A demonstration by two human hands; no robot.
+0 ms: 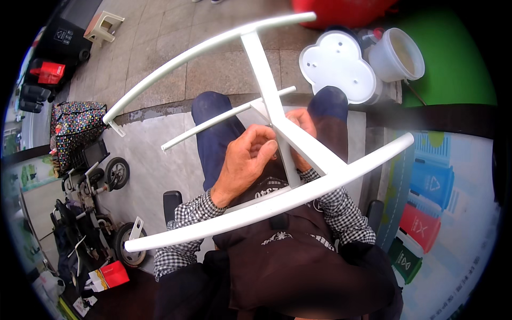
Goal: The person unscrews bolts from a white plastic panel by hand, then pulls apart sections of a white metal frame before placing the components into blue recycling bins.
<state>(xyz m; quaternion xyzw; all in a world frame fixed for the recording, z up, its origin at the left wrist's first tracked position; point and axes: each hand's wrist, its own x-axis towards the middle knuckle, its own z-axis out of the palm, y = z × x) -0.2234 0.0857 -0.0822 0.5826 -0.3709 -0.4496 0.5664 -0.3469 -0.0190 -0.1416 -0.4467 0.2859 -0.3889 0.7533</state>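
Head view: left fingers [258, 131] curled, right fingers [302, 119] part-hidden behind white frame [308, 146]; cannot tell grasp. Long bars [266, 209] beyond fingers could tip frame if support slackens.

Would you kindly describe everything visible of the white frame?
The white frame looks like smooth painted metal. Two long curved bars are joined by a bent crosspiece, with a thinner straight rod near the middle. A small slotted tab stands up at the nearer bar's left end. It lies aslant over the person's legs. The left hand is at the middle joint, the right hand partly hidden behind the crosspiece; exact contact is unclear.
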